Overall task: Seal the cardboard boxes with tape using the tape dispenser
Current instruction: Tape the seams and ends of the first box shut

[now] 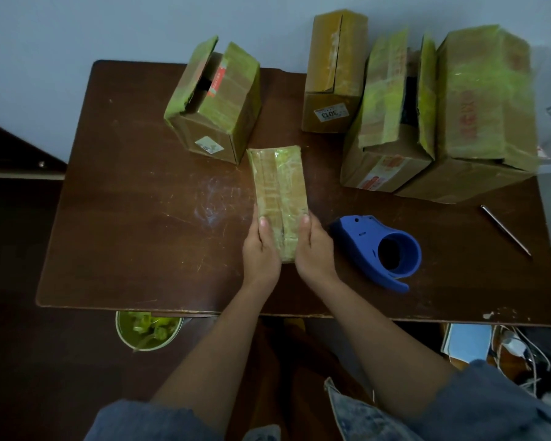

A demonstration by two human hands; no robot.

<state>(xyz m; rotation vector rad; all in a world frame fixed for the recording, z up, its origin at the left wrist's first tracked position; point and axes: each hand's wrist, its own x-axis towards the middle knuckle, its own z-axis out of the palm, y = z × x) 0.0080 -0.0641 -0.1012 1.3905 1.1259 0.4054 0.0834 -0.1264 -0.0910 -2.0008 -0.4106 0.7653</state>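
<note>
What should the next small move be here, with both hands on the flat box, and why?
Probably the right hand lets go and reaches for the blue tape dispenser lying just beside it on the table, while the left hand keeps the small flat box steady. Both hands now hold its near end, and the dispenser lies untouched.

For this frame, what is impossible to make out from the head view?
- Near end of the small flat box: covered by the left hand and right hand.
- Whether the blue tape dispenser holds a roll: its core looks dark.
- Inside of the open box at left: in shadow.
- Label text on the "3013" box: too small beyond the number.
- Bucket contents: partly hidden by the table edge.
</note>
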